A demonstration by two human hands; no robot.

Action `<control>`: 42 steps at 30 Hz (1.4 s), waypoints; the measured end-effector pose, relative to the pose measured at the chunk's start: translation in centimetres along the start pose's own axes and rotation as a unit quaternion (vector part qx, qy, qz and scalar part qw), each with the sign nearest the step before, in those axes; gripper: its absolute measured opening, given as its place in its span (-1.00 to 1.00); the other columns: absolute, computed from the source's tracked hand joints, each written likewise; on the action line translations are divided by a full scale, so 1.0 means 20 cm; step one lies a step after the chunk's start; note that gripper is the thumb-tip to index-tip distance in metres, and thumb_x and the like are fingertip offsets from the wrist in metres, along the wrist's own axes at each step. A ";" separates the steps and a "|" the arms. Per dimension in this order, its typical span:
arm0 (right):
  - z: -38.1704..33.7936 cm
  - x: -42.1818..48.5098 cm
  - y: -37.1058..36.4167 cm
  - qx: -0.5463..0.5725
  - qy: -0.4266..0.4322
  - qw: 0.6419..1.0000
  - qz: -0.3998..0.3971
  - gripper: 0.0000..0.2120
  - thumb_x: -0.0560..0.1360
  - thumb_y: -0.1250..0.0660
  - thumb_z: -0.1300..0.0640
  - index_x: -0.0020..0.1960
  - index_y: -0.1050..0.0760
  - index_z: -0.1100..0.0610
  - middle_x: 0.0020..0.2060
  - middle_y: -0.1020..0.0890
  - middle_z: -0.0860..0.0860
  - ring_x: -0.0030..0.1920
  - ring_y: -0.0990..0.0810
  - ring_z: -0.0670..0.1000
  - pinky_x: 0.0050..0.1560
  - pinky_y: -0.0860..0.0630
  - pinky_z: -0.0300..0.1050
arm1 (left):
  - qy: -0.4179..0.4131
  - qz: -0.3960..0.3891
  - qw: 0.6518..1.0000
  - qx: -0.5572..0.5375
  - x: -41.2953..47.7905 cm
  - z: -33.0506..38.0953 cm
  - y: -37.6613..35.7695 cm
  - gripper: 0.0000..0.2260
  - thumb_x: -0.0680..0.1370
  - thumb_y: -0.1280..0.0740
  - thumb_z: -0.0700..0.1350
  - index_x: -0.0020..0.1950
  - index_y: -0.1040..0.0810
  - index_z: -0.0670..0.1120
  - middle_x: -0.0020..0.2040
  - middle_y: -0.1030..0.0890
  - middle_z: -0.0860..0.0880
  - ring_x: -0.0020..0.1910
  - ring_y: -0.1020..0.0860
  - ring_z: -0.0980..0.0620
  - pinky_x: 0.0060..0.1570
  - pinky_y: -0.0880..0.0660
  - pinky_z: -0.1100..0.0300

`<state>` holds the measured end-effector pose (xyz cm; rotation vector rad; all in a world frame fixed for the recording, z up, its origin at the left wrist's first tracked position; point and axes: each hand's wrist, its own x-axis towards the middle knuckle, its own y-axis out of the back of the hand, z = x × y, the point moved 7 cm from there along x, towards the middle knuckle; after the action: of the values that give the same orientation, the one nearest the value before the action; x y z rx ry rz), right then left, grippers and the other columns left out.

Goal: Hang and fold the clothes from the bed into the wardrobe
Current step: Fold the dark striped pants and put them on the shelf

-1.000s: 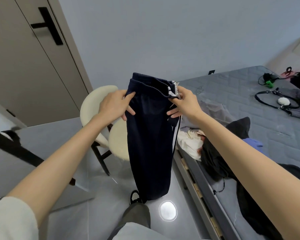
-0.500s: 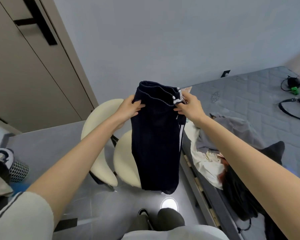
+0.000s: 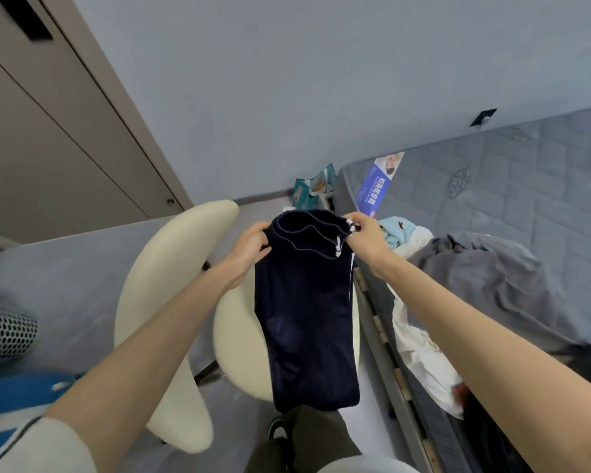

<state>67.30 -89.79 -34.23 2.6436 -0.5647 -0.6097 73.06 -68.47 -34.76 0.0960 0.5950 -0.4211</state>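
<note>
Both hands, left (image 3: 249, 245) and right (image 3: 367, 238), pinch trousers (image 3: 304, 319) waistband; keep edges level, fold in half

The trousers (image 3: 304, 319) hang at centre, left hand (image 3: 249, 247) and right hand (image 3: 367, 238) gripping either side of the waistband, in front of the chair (image 3: 171, 268). The bed (image 3: 509, 186) lies at 3 o'clock with clothes (image 3: 485, 278) on it, the door (image 3: 48, 131) at 10, a basket (image 3: 9, 334) at 8.

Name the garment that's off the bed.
The navy trousers, gripped by the left hand and right hand; the grey garment and cream garment lie on the mattress.
</note>
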 end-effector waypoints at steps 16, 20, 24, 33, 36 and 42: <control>0.70 0.47 -0.28 0.125 -0.172 0.977 -0.012 -0.72 0.40 -0.40 0.43 -0.14 -0.52 0.05 -0.21 -0.46 0.03 -0.32 -0.48 -0.04 -0.39 -0.48 -0.27 | 0.095 0.054 0.991 -0.083 0.64 -0.68 -0.09 -0.45 0.45 -0.39 -0.39 0.17 -0.52 0.26 0.20 -0.58 -0.04 0.16 -0.58 -0.01 0.14 -0.55 0.00; 0.78 0.54 -0.32 -0.007 -0.071 0.996 -0.050 -0.61 0.35 -0.30 0.48 -0.14 -0.50 -0.03 0.05 -0.48 -0.09 0.12 -0.49 -0.09 0.03 -0.43 -0.38 | 0.093 0.044 0.995 -0.019 0.72 -0.86 -0.12 -0.35 0.45 -0.43 -0.31 0.28 -0.38 0.36 0.33 -0.46 0.03 0.27 -0.48 0.03 0.26 -0.47 0.01; 0.99 0.53 -0.44 -0.146 -0.048 0.977 -0.148 -0.57 0.39 -0.26 0.49 0.12 -0.50 0.07 0.41 -0.30 0.02 0.41 -0.28 0.03 0.32 -0.13 -0.32 | 0.131 0.019 0.987 0.093 0.74 -1.13 -0.14 -0.27 0.48 -0.38 -0.35 0.49 -0.18 0.20 0.53 -0.14 0.06 0.30 -0.40 0.01 0.18 -0.52 0.03; 1.06 0.55 -0.40 -0.074 -0.022 0.995 0.065 -0.56 0.35 -0.45 0.35 0.02 -0.22 0.17 0.02 -0.28 0.04 -0.04 -0.30 -0.16 0.00 -0.31 -0.37 | 0.207 0.111 0.971 0.036 0.91 -1.29 -0.06 -0.13 0.46 -0.45 0.04 0.57 0.07 0.04 0.50 -0.24 0.03 0.41 -0.31 0.00 0.33 -0.29 0.09; 1.17 0.57 -0.40 0.065 -0.189 0.975 0.094 -0.42 0.34 -0.54 0.24 0.15 -0.20 0.19 0.16 -0.34 0.10 0.15 -0.39 0.03 0.12 -0.43 -0.14 | 0.222 0.117 0.968 -0.001 0.99 -1.28 -0.08 -0.26 0.46 -0.45 0.05 0.51 -0.12 -0.03 0.38 -0.39 0.00 0.27 -0.42 0.02 0.18 -0.35 0.17; 1.20 0.63 -0.52 0.296 -0.298 0.907 -0.013 -0.48 0.43 -0.43 0.34 0.32 -0.40 0.06 0.09 -0.63 0.01 0.02 -0.65 0.01 0.02 -0.61 -0.01 | 0.136 0.144 0.980 -0.030 1.08 -1.18 -0.02 -0.67 0.59 -0.29 -0.10 0.33 -0.31 0.08 0.24 -0.50 0.05 0.11 -0.53 0.06 -0.12 -0.60 0.08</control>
<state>69.34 -92.94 -63.00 2.9888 -1.0236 -1.4818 76.74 -71.69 -66.39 0.1806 0.8488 -0.1079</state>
